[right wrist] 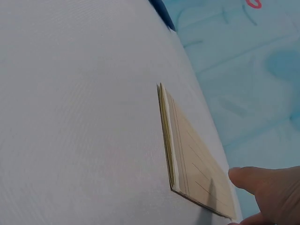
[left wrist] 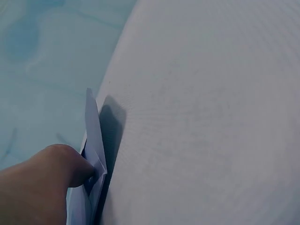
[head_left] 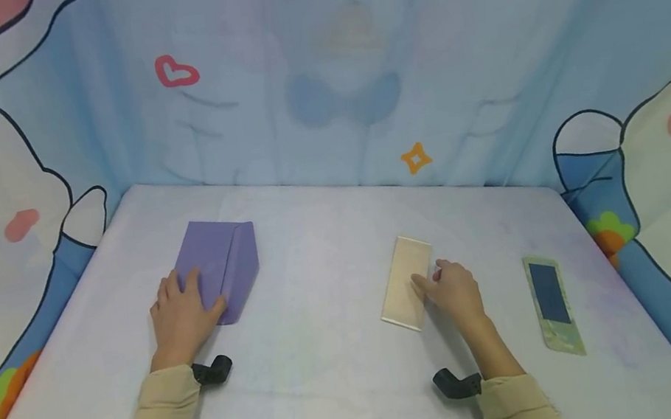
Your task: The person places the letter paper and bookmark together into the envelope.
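- The purple folder (head_left: 214, 249) lies toward 10 o'clock on the white surface (head_left: 327, 391); the cream booklet (head_left: 403, 280) lies between 3 and 4 o'clock from it, well apart.
- The left hand (head_left: 180, 323) grips the purple folder across its near end: fingers over the 9 o'clock side, thumb at the 4 o'clock edge, where the left wrist view shows the layers parting. The fingers' undersides are hidden.
- The right hand (head_left: 456, 293) is at the cream booklet's 3 o'clock side, thumb stretched out toward it and fingers loosely bent, not visibly closed on it; whether the thumb touches, I cannot tell.
- The purple folder looks light, thin and bendable, likely to crease under a hard squeeze; its long edge away from the loose layers seems the safer hold.
- The cream booklet looks light and fairly stiff, with layered edges that may fan apart; pinching all layers together midway along a long edge should suit.
- The long axes of both run roughly from 1 to 7 o'clock; the purple folder's parted side faces about 4.
- A green card (head_left: 548, 288) lies between 3 and 4 o'clock from the cream booklet, its long axis nearly 12 to 6.
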Motion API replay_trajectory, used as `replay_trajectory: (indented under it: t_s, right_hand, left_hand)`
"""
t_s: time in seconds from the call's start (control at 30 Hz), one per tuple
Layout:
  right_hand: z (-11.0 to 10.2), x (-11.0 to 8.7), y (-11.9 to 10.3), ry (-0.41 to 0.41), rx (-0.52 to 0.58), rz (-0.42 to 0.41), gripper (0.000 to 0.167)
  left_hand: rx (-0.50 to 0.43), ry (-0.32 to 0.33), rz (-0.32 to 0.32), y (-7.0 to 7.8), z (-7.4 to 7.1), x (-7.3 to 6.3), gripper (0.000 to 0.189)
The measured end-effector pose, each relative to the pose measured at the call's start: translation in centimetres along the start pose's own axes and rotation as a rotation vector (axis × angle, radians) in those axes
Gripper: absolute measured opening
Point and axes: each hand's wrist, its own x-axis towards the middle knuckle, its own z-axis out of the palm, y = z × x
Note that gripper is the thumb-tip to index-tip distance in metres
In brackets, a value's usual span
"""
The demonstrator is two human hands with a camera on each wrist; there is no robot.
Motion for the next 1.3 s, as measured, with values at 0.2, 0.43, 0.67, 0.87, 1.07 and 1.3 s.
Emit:
replay_trajectory:
  t_s: [0.2,0.43,0.67,0.87,1.07,1.3]
  right_hand:
    - [0.3,0.0,-0.6,-0.059,-0.044,0.043,0.078]
    - [0.0,1.0,-1.4,-0.103,-0.025,0.082,0.087]
    - [-0.1,1.3,-1.7,-0.125,-0.051,0.144,0.085]
    - [0.3,1.1,-2.4,-0.104,-0.036,0.174,0.087]
    - [0.6,1.0,-2.9,-0.071,-0.041,0.191,0.087]
    - [0.7,1.0,-2.7,-0.065,0.011,0.204,0.077]
  left_hand:
    - [-0.003,0.002,-0.001,-0.2,0.0,-0.2,0.074]
    - [-0.001,0.010,-0.006,-0.1,-0.4,0.0,0.077]
    - [-0.008,0.004,-0.011,-0.1,-0.2,-0.1,0.081]
    - [0.000,0.012,-0.016,-0.3,-0.2,-0.2,0.081]
    - [-0.001,0.025,-0.014,-0.3,-0.4,-0.3,0.081]
    - [-0.007,0.030,-0.010,-0.4,-0.2,-0.4,0.082]
